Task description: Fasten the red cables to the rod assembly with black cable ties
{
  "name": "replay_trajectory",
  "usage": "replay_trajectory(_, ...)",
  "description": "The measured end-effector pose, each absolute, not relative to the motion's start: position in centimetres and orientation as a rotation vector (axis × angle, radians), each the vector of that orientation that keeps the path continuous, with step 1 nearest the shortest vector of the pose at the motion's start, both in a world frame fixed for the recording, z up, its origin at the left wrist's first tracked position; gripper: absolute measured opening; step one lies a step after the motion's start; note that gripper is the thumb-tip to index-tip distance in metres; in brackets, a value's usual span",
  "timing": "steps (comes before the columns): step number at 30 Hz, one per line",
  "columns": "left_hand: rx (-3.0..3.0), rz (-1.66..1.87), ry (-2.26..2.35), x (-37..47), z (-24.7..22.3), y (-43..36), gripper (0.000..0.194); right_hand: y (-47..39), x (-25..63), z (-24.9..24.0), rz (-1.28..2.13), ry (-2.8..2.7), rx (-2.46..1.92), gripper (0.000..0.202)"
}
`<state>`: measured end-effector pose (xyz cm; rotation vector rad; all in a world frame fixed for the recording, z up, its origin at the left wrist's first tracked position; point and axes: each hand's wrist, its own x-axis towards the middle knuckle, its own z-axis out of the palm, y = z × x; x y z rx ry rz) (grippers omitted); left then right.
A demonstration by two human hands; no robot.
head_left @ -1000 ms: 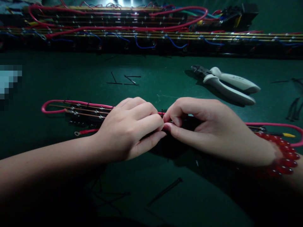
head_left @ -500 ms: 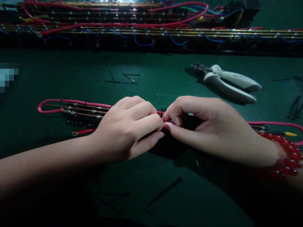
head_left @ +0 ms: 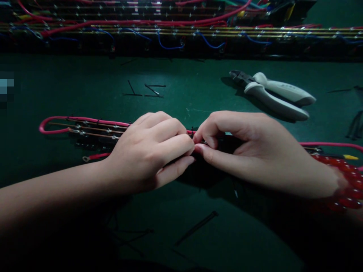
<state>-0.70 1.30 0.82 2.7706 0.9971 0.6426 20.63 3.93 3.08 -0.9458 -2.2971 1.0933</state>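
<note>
Left hand: the left hand (head_left: 151, 149) lies over the wired assembly (head_left: 96, 143), fingers curled; whether they grip anything cannot be told.
Right hand: the right hand (head_left: 249, 151) closes thumb and forefinger in a pinch beside the left fingertips; what sits between them is too small to tell.
Wired assembly: it lies across the surface (head_left: 99, 87), beneath and on both sides of the hands.
Red cable: the red cable (head_left: 68, 118) loops at the left end; it looks springy and bendable, probably a poor place to lift by.
Ring terminal: the ring terminal (head_left: 86, 159) lies just below that end, likely to swing if the piece moves.
Copper rods: the copper rods (head_left: 98, 133) look thin and stiff, their solder joints perhaps fragile; the black blocks underneath seem the safer hold. Weight is hard to judge.
Black ties: the loose black ties (head_left: 195, 229) lie below the hands, some lost in shadow.
Pliers: the pliers (head_left: 276, 104) rest above the right hand.
Hidden: a pixelated patch covers the left edge; the hands cover the assembly's middle, and the frame cuts off its right-hand cable loop.
</note>
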Motion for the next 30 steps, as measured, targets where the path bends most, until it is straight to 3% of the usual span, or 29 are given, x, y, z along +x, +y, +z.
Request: replay_trajectory(30, 2.805, 0.663, 0.96, -0.79, 0.62, 1.41, 0.013, 3.98, 20.54, 2.88, 1.045, -2.322, -0.916, 0.016)
